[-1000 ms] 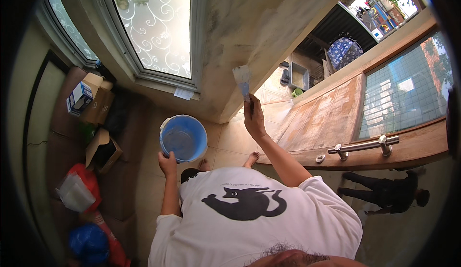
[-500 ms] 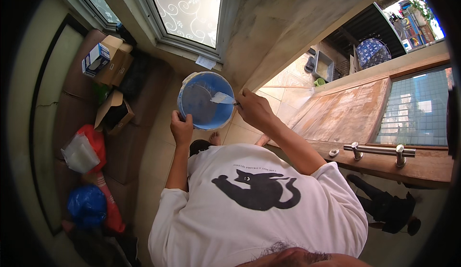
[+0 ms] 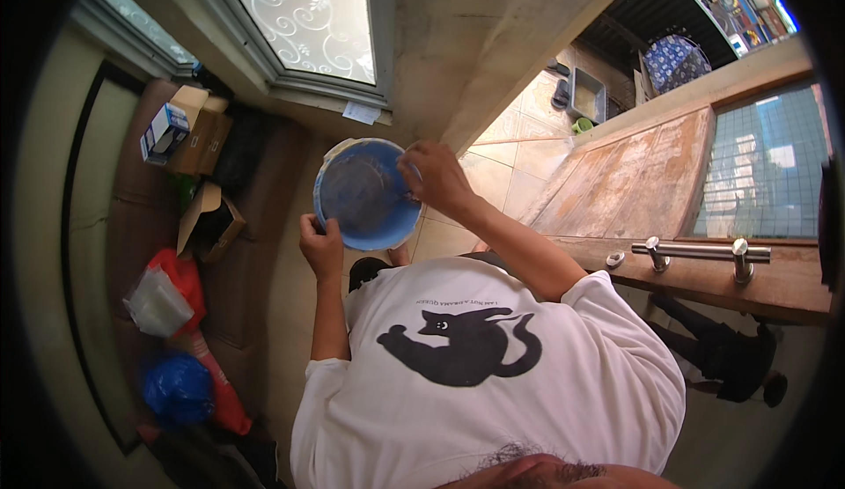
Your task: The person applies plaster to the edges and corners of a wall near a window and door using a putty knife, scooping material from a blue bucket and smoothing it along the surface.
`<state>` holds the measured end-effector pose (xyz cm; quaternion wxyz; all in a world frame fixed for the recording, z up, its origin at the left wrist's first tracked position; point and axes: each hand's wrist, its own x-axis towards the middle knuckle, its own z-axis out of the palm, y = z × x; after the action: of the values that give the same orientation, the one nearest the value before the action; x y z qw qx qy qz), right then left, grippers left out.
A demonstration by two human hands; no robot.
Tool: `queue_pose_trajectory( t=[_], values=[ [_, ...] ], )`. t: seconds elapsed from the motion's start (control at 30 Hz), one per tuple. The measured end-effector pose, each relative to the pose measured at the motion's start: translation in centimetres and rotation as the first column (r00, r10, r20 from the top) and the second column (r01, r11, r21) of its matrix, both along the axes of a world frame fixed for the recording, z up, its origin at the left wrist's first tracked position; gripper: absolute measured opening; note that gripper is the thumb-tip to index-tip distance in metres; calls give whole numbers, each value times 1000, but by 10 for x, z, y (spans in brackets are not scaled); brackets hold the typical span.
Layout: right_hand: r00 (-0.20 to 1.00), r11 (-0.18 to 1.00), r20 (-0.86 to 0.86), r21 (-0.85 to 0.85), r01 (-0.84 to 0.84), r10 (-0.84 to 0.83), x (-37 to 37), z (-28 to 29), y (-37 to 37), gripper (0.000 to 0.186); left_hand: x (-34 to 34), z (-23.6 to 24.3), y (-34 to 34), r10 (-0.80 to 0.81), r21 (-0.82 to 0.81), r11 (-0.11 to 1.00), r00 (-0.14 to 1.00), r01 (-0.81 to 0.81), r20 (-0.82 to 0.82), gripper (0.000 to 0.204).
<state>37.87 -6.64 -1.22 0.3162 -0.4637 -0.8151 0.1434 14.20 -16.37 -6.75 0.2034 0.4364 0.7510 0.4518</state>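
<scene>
A blue plastic bucket (image 3: 359, 191) with a pale smeared rim and greyish residue inside hangs in front of my body. My left hand (image 3: 321, 244) is shut on its lower-left rim, thumb over the edge. My right hand (image 3: 433, 178) is at the bucket's right rim, fingers curled over the putty knife, which is now mostly hidden behind them and the rim.
A brown sofa (image 3: 136, 194) with cardboard boxes (image 3: 201, 132) and bags lines the left. Ahead are a frosted window (image 3: 304, 14) and a wall (image 3: 466, 22). A wooden door (image 3: 629, 176) stands at right, beside a doorway onto tiles. Another person (image 3: 722, 357) is at lower right.
My right hand has brought the putty knife from upright in the air down to the bucket's right rim. My left hand raised the bucket, then lowered it slightly.
</scene>
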Motion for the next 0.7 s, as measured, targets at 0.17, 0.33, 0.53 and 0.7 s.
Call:
queue_pose_trajectory(
  t=[0.17, 0.33, 0.53, 0.7],
  values=[
    [644, 798, -479, -261, 544, -596, 98, -4, 48, 20, -10, -18, -13, 77, -52, 996, 997, -77, 1, 17],
    [479, 739, -582, -372, 561, -657, 187, -70, 106, 26, -17, -31, -8, 84, -30, 996, 996, -83, 37, 19],
    [561, 766, -523, -412, 493, -642, 182, -110, 112, 30, -24, -32, -9, 163, -82, 985, 975, -152, 151, 21],
    [580, 706, -403, -404, 581, -708, 177, -125, 107, 29, -31, -43, -12, 180, -66, 982, 981, -176, 67, 21]
  ],
)
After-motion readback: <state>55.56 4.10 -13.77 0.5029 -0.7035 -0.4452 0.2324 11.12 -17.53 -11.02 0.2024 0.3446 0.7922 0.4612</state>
